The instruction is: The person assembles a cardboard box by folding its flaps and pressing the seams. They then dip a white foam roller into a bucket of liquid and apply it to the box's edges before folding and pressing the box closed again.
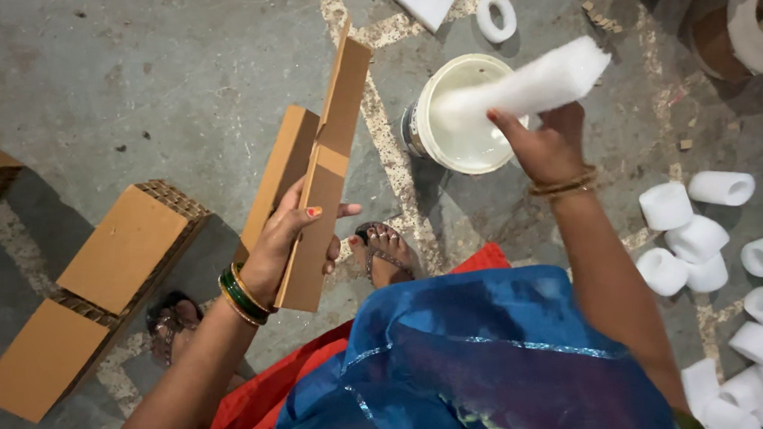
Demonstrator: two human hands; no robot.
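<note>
Cardboard strip (pixel 318 181) left, white foam (pixel 527 87) right

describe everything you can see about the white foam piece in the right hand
The white foam piece is a flat, oblong strip with a soft, slightly fuzzy surface, blurred in this view. The right hand pinches it near its lower left end between thumb and fingers, so it slants up to the right in the air. Its lower end hangs over the open mouth of the white bucket, which holds something white; whether the strip touches that cannot be told.
</note>
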